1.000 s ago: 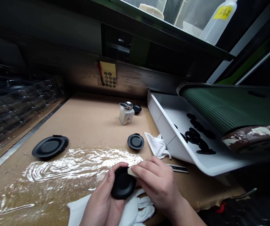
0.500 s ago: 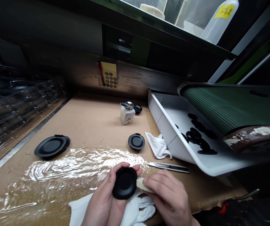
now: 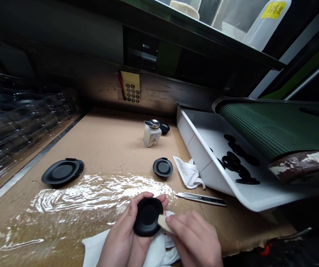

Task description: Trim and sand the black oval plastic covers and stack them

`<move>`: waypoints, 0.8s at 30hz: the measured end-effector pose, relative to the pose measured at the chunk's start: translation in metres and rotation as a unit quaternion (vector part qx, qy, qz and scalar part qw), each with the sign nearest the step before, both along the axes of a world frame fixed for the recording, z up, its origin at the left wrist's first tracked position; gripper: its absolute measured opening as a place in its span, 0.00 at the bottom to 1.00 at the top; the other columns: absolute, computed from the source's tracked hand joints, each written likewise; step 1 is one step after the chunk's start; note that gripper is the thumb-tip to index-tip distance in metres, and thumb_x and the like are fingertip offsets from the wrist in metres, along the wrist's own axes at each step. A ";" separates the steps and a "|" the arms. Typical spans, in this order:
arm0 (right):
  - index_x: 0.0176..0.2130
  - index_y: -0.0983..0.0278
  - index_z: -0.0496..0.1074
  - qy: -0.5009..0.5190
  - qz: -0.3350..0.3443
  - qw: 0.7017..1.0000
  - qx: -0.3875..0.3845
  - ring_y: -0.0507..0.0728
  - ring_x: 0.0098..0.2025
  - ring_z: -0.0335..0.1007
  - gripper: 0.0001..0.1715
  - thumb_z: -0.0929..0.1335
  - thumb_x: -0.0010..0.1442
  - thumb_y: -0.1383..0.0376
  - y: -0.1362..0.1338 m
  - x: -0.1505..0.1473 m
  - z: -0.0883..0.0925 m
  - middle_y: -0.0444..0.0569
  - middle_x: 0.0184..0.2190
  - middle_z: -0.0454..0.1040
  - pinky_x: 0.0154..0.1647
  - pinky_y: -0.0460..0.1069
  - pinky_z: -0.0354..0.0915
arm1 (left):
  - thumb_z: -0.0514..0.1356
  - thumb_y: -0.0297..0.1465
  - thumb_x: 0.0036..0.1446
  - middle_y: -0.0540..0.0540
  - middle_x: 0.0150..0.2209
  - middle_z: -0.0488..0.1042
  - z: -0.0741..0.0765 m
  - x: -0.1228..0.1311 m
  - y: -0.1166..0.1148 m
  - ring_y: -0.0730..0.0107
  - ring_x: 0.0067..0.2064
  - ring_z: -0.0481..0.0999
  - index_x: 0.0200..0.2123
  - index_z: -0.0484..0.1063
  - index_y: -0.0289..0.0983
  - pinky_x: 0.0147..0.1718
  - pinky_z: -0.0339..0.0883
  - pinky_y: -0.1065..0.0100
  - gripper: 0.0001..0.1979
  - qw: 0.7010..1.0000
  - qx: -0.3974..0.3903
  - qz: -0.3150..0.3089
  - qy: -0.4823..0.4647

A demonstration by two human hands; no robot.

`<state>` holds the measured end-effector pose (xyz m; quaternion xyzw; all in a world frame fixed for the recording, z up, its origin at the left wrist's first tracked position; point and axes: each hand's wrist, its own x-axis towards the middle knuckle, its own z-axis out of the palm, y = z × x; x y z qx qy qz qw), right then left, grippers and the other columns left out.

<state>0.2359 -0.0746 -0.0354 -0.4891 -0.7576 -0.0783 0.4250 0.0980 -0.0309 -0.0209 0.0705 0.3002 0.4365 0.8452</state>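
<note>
My left hand (image 3: pixel 126 231) is cupped around a small round black plastic part (image 3: pixel 148 217), dished side up. Pinched in my right hand (image 3: pixel 194 235) is a flat cream-coloured pad (image 3: pixel 165 223), its end against the right rim of the black part. Beneath my hands lies a white cloth (image 3: pixel 96 246). Ahead of them, a similar black part (image 3: pixel 162 167) rests on the cardboard. A slim box cutter (image 3: pixel 202 199) lies beyond my right hand, near a crumpled white cloth (image 3: pixel 188 174).
Stacked black parts (image 3: pixel 61 171) lie at left. A white pump bottle (image 3: pixel 152 136) stands mid-table, another black part (image 3: pixel 165 128) behind it. On the right, a white bin (image 3: pixel 220 181) holds several black pieces under a green conveyor belt (image 3: pixel 259 126). Clear plastic trays (image 3: pixel 22 122) fill the far left.
My right hand has shifted slightly left and down, bringing the pad along the rim of the black part. The left hand keeps its hold. The whole view has moved slightly.
</note>
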 end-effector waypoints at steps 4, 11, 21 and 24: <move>0.32 0.64 0.73 0.015 -0.011 0.997 0.068 0.50 0.23 0.67 0.07 0.65 0.57 0.72 -0.010 -0.012 -0.001 0.43 0.23 0.75 0.23 0.44 0.64 | 0.52 0.36 0.57 0.41 0.40 0.78 0.000 0.000 0.000 0.58 0.48 0.72 0.37 0.71 0.37 0.52 0.57 0.56 0.11 1.000 -0.018 0.005 0.020; 0.39 0.67 0.72 -0.016 0.040 0.999 -0.027 0.54 0.31 0.69 0.11 0.62 0.57 0.71 -0.005 0.018 0.013 0.49 0.30 0.75 0.28 0.48 0.66 | 0.52 0.34 0.58 0.35 0.44 0.77 0.005 -0.001 0.000 0.58 0.52 0.69 0.37 0.71 0.34 0.53 0.57 0.59 0.12 1.000 -0.016 -0.013 -0.014; 0.31 0.65 0.72 -0.043 0.013 0.998 0.050 0.49 0.25 0.65 0.10 0.62 0.59 0.72 0.008 -0.030 0.012 0.43 0.22 0.74 0.24 0.45 0.61 | 0.53 0.38 0.56 0.40 0.39 0.78 -0.001 -0.001 0.000 0.60 0.45 0.74 0.37 0.70 0.37 0.51 0.56 0.61 0.13 1.000 -0.005 -0.024 0.004; 0.33 0.65 0.72 -0.067 0.037 0.997 0.021 0.50 0.27 0.66 0.11 0.61 0.60 0.70 0.005 -0.015 0.016 0.44 0.25 0.75 0.25 0.46 0.61 | 0.52 0.38 0.56 0.40 0.38 0.77 -0.002 -0.001 0.000 0.62 0.45 0.74 0.37 0.70 0.37 0.52 0.56 0.61 0.12 1.000 0.004 -0.018 -0.019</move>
